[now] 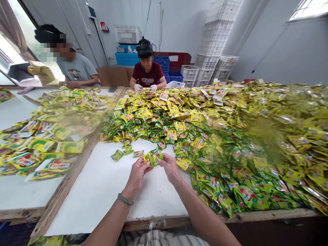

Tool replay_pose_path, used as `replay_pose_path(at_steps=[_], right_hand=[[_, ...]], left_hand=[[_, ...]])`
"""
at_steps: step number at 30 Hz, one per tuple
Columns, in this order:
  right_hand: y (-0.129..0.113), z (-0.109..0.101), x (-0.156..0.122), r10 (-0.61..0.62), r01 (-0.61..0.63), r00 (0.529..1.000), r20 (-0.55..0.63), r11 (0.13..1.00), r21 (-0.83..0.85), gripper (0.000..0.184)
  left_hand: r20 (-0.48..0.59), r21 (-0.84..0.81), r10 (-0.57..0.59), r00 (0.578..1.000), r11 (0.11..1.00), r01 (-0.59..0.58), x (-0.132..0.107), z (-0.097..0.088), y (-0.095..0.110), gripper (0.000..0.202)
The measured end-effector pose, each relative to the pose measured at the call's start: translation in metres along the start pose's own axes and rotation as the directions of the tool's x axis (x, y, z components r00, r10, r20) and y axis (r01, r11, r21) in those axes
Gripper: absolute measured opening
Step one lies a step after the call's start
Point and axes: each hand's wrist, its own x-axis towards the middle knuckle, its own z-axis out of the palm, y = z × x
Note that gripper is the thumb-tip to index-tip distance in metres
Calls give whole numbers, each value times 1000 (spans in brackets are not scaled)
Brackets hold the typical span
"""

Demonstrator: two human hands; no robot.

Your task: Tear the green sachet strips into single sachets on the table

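Above the white tabletop (110, 184), my left hand (137, 171) pinches a small yellow packet (146, 159) between thumb and fingers. A green packet (155, 157) is gripped by my right hand (170, 167), and it overlaps the yellow one, so the two are side by side and touching. A few loose green packets (117, 155) lie flat just beyond my left hand. Near my right hand, a yellow packet (182, 163) rests at the edge of a large heap of green and yellow packets (217, 153).
A wooden divider (69, 174) separates the left section, where flat yellow pouches (42, 145) are piled. Two people wearing headgear work at the table: one in a maroon shirt (147, 75) opposite, one in grey (79, 70) at left. White crates (215, 37) are stacked behind.
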Motion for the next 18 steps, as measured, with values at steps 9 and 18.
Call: replay_pose_path(at_steps=[9,18], right_hand=[[-14,-20,3,-75,252,932,355,839,-483,18],[-8,1,1,-49,28,982,184,993,114,40]], left_hand=[[181,408,37,983,906,-109,-2,-6,15,26],[190,459,52,980,878,-136,15,2,13,40]])
